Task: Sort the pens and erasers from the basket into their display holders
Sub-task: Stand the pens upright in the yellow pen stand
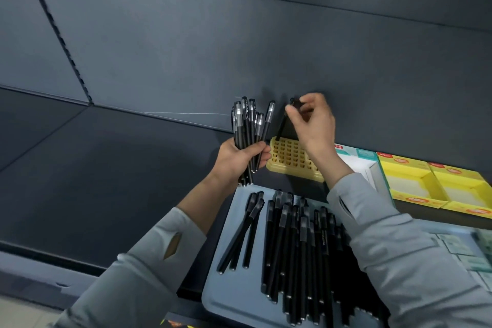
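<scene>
My left hand (241,158) grips a bundle of black pens (249,128), held upright over the dark shelf. Just to its right sits a yellow pen holder (291,158) with a grid of holes. My right hand (311,121) pinches the top of a single black pen (282,125), whose lower end stands at the holder's back left corner. In front, a grey-blue basket (226,269) holds several more black pens (292,242) lying loose. Erasers (476,253) show at the basket's right side, partly hidden by my right sleeve.
A teal and white display box (363,160) stands right of the yellow holder, followed by two yellow cardboard display boxes (410,184) (463,192). The dark shelf (106,168) stretches to the left, with a dark back panel (239,34) behind.
</scene>
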A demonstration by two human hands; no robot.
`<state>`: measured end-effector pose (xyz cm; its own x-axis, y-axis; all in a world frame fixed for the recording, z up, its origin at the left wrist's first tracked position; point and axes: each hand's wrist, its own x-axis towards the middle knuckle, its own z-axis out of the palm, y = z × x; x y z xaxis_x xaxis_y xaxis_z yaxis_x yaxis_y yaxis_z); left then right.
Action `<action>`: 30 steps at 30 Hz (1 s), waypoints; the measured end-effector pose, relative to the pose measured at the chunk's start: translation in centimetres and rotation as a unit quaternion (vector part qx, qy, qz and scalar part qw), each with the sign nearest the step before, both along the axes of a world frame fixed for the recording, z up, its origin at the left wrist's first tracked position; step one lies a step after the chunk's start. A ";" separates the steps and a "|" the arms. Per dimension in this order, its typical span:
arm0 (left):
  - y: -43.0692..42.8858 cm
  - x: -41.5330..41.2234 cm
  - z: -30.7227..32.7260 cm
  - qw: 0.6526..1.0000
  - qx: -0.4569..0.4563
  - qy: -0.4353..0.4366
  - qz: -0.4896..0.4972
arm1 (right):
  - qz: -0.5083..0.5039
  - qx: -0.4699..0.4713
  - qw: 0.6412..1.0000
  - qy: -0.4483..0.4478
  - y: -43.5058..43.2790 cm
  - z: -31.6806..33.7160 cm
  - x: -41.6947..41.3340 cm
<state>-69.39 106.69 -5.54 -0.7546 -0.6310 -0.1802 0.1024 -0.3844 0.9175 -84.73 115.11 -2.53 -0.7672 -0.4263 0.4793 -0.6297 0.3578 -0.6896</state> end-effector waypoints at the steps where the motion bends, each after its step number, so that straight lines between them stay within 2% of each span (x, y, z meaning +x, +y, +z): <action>1: 0.0 -0.1 0.0 1.000 0.001 0.002 -0.005 | 0.010 -0.013 1.000 -0.023 0.1 0.2 0.3; 4: 0.1 -0.6 0.2 1.000 -0.003 0.004 -0.025 | 0.099 0.031 0.985 -0.139 -0.1 0.6 1.6; 6: 0.4 -1.0 0.2 0.999 -0.012 0.002 -0.042 | 0.133 0.030 0.973 -0.184 -0.2 0.5 1.8; 10: 0.2 -1.5 -0.2 0.999 -0.014 -0.026 -0.034 | 0.105 -0.021 0.969 -0.223 0.4 1.4 0.9; 14: -0.5 -1.6 -0.3 0.999 -0.005 -0.043 -0.001 | 0.025 -0.078 0.987 -0.135 1.4 2.3 -0.8; 19: -1.0 -1.8 -0.4 0.999 -0.032 -0.038 0.006 | 0.008 -0.034 0.999 -0.030 1.1 0.6 -1.6; 27: -1.4 -1.8 -0.2 1.000 -0.017 -0.014 -0.009 | 0.014 0.042 0.998 0.051 0.0 -0.6 -1.8; 30: -1.3 -1.8 -0.1 1.000 -0.014 -0.006 -0.012 | 0.020 0.064 0.997 0.037 -0.1 -0.9 -2.1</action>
<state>-71.18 105.37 -5.63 -0.7680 -0.6169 -0.1721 0.0819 -0.3610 0.9289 -86.83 115.02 -3.41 -0.7127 -0.5177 0.4734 -0.6927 0.4128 -0.5914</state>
